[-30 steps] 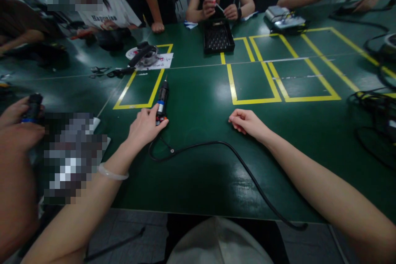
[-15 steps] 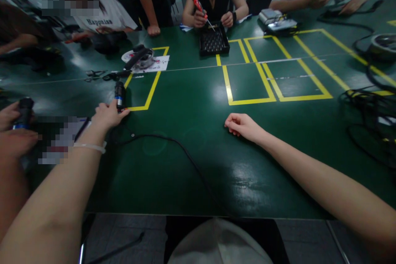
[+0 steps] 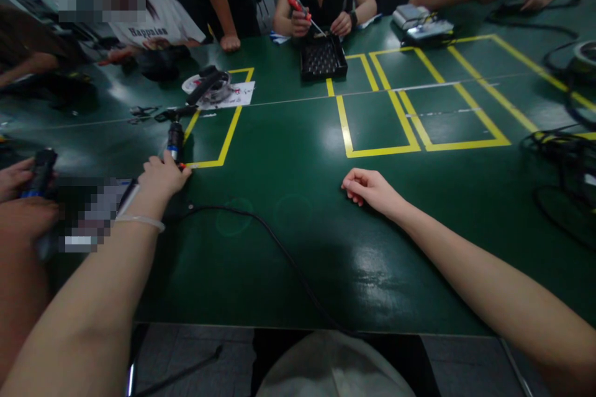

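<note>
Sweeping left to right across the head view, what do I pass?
Co-worker's power tool → left hand with its black screwdriver → white paper → red handle in a co-worker's hand → right hand → tangled cables.

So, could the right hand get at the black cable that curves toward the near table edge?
Probably yes: the right hand, fingers loosely curled, appears to hold nothing, and only green tabletop shows between it and the black cable.
</note>
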Available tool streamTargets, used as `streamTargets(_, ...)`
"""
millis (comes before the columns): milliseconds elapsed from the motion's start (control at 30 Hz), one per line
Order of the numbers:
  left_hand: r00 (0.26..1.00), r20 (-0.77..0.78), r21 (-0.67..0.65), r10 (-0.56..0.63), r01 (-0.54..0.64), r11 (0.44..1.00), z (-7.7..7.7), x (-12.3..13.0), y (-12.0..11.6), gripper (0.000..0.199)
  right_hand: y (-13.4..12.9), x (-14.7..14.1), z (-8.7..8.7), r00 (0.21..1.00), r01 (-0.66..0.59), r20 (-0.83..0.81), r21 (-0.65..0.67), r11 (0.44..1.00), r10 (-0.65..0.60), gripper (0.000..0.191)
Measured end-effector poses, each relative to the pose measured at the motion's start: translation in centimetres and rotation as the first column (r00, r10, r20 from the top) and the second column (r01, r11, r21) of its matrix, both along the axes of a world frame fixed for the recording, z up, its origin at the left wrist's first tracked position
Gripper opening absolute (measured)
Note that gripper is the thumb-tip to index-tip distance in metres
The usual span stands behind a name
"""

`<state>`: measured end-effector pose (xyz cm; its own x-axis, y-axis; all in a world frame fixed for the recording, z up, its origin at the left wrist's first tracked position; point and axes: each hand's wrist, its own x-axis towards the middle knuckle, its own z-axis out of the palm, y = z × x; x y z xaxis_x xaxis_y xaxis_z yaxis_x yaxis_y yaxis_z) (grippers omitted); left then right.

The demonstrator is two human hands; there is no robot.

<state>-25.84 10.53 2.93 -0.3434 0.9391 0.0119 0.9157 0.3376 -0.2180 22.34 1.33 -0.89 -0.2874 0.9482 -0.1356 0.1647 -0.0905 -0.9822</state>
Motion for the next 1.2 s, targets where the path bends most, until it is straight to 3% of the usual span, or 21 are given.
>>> streamTargets(200, 1.000, -0.022, 0.086, 0.007, -0.005, 0.996, -0.3, 1.8, -0.7, 0.060, 0.1, 0.0, 0.0, 1.000, 0.003, 0.002, -0.005, 1.000, -0.003, 0.015)
streamTargets(433, 0.998, 0.020, 0.053, -0.061, 0.060, 0.997, -0.4, 5.4, -3.1, 0.060, 0.0, -0.1, -0.1, 1.000, -0.001, -0.007, -0.001, 1.000, 0.001, 0.015)
streamTargets(667, 0.960, 0.092, 0.073, -0.264, 0.258, 0.963, -0.3, 14.3, -7.7, 0.059, -0.1, -0.1, -0.3, 1.000, 0.015, 0.003, 0.043, 0.999, -0.015, 0.020)
streamTargets(800, 0.903, 0.132, 0.051, -0.408, 0.405, 0.913, 0.0, 19.8, -10.0, 0.060, -0.6, -0.1, -0.2, 0.991, 0.050, 0.105, 0.265, 0.963, -0.080, 0.021)
streamTargets(867, 0.867, 0.140, 0.048, -0.478, 0.476, 0.878, 0.1, 22.0, -10.8, 0.060, -1.1, -0.3, 0.1, 0.981, 0.008, 0.175, 0.401, 0.916, -0.085, 0.018)
streamTargets(967, 0.816, 0.133, 0.049, -0.562, 0.561, 0.826, 0.1, 24.9, -11.5, 0.059, -1.8, -0.8, 0.5, 0.970, -0.101, 0.242, 0.503, 0.859, -0.028, 0.011)
streamTargets(1100, 0.766, 0.154, 0.044, -0.624, 0.626, 0.779, 0.0, 27.7, -12.0, 0.060, -2.2, -1.5, 0.6, 0.948, -0.255, 0.300, 0.514, 0.819, 0.106, 0.029)
streamTargets(1200, 0.731, 0.206, 0.037, -0.651, 0.659, 0.751, 0.1, 28.7, -12.3, 0.062, -2.1, -1.5, 0.5, 0.936, -0.287, 0.328, 0.503, 0.815, 0.127, 0.025)
